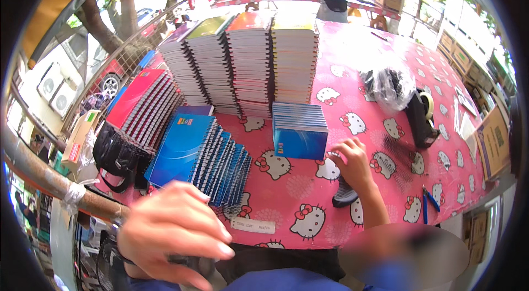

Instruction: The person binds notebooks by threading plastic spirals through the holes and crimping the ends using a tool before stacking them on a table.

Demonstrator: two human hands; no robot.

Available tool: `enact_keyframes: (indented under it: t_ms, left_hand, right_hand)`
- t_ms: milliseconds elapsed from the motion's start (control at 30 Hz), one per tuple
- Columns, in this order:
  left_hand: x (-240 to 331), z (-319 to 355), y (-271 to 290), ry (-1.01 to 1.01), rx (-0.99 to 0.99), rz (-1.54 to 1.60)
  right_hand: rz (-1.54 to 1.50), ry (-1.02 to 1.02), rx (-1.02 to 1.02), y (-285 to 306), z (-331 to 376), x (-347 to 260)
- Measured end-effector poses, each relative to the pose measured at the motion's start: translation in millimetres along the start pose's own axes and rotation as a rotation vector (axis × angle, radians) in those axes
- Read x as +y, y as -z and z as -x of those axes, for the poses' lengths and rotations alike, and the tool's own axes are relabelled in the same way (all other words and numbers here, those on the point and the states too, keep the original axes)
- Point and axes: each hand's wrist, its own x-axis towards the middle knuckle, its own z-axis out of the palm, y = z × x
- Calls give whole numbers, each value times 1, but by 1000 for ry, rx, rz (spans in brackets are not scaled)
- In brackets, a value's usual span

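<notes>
Pink counter, cat-print, daylight behind. Blue notebooks stacked near its middle, just left of right grip; contact cannot be told. Right grip: fingers loosely curved, parted, nothing seen held. Left grip: wide, no object visible, on near side of blue pile.

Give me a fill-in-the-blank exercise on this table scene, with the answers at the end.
The tablecloth is mainly ____ in color.
The pliers have ____ handles.
The red notebooks lie to the ____ of the tape dispenser.
The hand nearer the small blue notebook stack is the person's ____ one.

Missing words: pink; blue; left; right.
</notes>
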Motion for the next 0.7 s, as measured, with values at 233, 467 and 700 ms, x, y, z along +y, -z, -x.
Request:
enact_keyframes:
  t_ms: [233, 467, 700]
  left_hand:
    - [-17, 35, -33, 93, -99, -11]
    - [-37, 51, -109, 64, 83, 369]
    - [-78, 44, -207, 451, 848, -62]
  right_hand:
    - [307, 191, 176, -51, -57, -16]
    - [-12, 148, 103, -14, -66, -45]
    - [-175, 203, -262, 21, 38, -102]
